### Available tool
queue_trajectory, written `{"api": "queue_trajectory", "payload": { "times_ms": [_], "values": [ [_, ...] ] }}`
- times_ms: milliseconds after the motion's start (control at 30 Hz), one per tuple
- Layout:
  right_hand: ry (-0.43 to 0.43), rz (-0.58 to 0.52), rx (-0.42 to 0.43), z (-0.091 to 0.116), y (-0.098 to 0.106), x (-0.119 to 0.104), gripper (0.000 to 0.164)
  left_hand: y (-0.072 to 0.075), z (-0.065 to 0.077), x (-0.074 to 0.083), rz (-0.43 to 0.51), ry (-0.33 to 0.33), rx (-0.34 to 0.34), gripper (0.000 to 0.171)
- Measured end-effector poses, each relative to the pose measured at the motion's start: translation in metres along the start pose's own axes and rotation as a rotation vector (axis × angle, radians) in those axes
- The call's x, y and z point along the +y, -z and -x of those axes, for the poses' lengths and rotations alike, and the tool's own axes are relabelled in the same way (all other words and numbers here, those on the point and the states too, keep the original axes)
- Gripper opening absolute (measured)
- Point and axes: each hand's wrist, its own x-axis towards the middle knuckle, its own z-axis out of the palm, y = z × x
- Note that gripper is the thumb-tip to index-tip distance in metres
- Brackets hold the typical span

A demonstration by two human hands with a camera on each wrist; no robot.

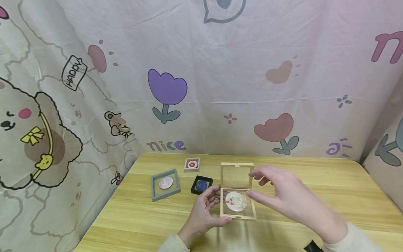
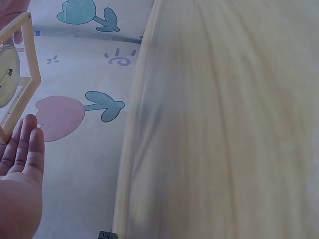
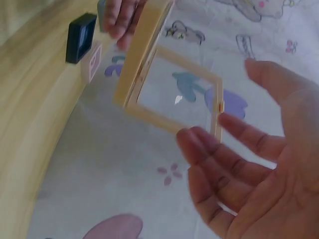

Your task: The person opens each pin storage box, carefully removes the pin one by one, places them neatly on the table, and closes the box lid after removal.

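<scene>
A light wooden-coloured display case (image 1: 238, 217) with clear panels stands hinged open above the table in the head view. A round pin badge (image 1: 236, 201) with a pale picture sits in its lower half; the pin on its back shows in the left wrist view. My left hand (image 1: 204, 213) holds the case by its left side, thumb at the front edge. My right hand (image 1: 283, 192) is at the raised lid (image 3: 174, 94); its fingertips touch the lid's edge in the right wrist view, while the thumb stands apart from it.
On the wooden table (image 1: 126, 217), left of the case, lie a grey frame (image 1: 152, 189) with a round badge, a black frame (image 1: 194, 190) with a blue badge and a small pinkish frame (image 1: 191, 170) with a red flower badge. A printed cloth (image 1: 214, 70) hangs behind.
</scene>
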Motion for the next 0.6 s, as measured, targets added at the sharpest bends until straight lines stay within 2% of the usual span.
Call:
{"api": "queue_trajectory", "payload": {
  "times_ms": [200,367,600],
  "values": [
    [-0.003,0.078,-0.015,0.001,-0.014,-0.013,0.034,-0.003,0.000,0.001,-0.030,-0.010,0.021,0.096],
    [0.031,0.141,-0.028,0.001,-0.026,-0.019,0.038,-0.004,0.000,0.000,-0.030,-0.027,0.029,0.095],
    [0.068,0.167,-0.032,-0.001,-0.036,-0.025,0.043,-0.004,0.000,-0.001,-0.015,-0.054,0.014,0.093]
  ]
}}
